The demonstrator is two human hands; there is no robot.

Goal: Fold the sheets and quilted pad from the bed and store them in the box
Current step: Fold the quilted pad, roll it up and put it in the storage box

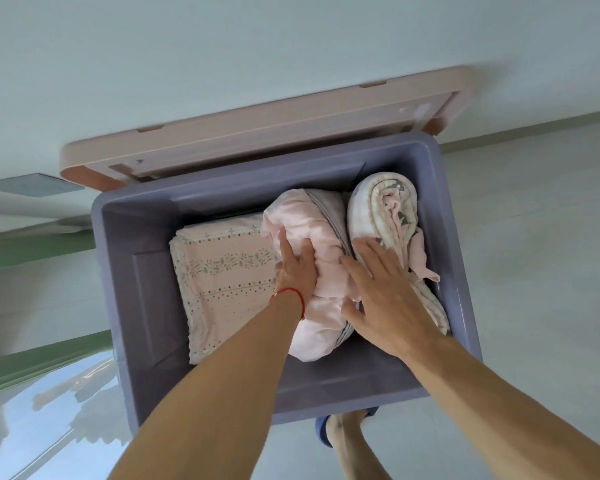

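A purple plastic box (pixel 125 258) stands open on the floor below me. Inside it, a folded pink patterned sheet (pixel 222 282) lies flat at the left. A plain pink rolled bundle (pixel 316 237) sits in the middle, and a rolled quilted pad (pixel 381 206) in cream and pink lies along the right wall. My left hand (pixel 297 266) presses with straight fingers on the left side of the pink bundle. My right hand (pixel 385 296) lies spread over the seam between the bundle and the quilted pad, thumb against the bundle.
The box's pink lid (pixel 257 129) leans against the white wall behind it. Pale glossy floor (pixel 534 237) surrounds the box. A green strip (pixel 32 251) runs along the left. My foot in a blue slipper (pixel 343 431) stands at the box's near edge.
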